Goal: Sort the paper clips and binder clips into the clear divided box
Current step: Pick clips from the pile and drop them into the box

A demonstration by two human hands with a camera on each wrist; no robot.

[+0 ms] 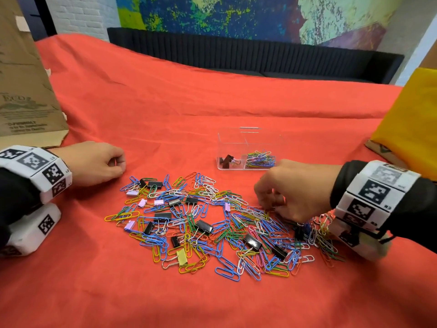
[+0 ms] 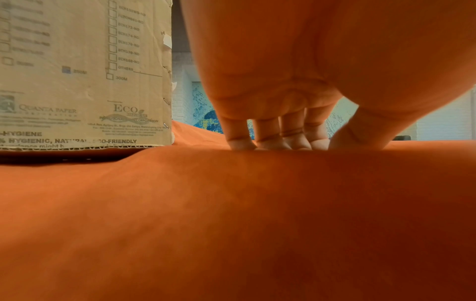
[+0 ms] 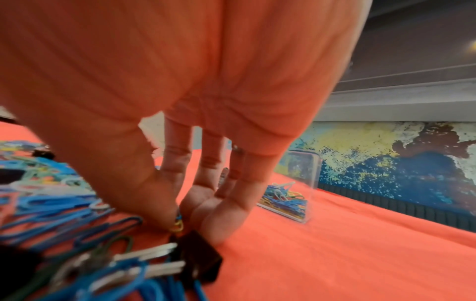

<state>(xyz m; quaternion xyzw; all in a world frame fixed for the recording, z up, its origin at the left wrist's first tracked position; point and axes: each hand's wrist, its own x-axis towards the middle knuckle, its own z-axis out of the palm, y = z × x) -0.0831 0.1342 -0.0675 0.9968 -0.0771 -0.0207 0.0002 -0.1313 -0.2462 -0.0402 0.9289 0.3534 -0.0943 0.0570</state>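
A red cloth (image 1: 165, 95) covers the table, with a dark ribbed sofa (image 1: 260, 53) and a blue, green and yellow mural (image 1: 236, 15) behind. At the left edge stands one cardboard box (image 2: 82, 77) printed "QUANTA PAPER", "ECO", "HYGIENIC, NATURAL, ECO-FRIENDLY", "OTHERS" and "300M"; the smaller print is too blurred to read. One yellow object (image 1: 411, 114) sits at the right edge. One clear divided box (image 1: 248, 140) of two compartments stands on the cloth beyond the pile: its left compartment holds dark binder clips, apparently two though not surely countable, and its right compartment holds a heap of coloured paper clips too tangled to count. The loose pile of paper clips (image 1: 212, 223) in blue, yellow, green, white, red and pink lies near the front of the cloth, mixed with binder clips (image 1: 252, 241): about ten black, about five lilac and one yellow can be counted. The left hand (image 1: 94, 162) rests on the cloth beside the pile, well apart from the divided box, its fingers (image 2: 268, 138) loosely curled, tips on the fabric, holding nothing. The right hand (image 1: 293, 192) reaches down into the right part of the pile, thumb and fingers (image 3: 226, 211) drawn together and pinching coloured paper clips, a yellow loop visible at the thumb tip. Both wrists carry white bands (image 1: 40, 171) bearing square black-and-white markers.
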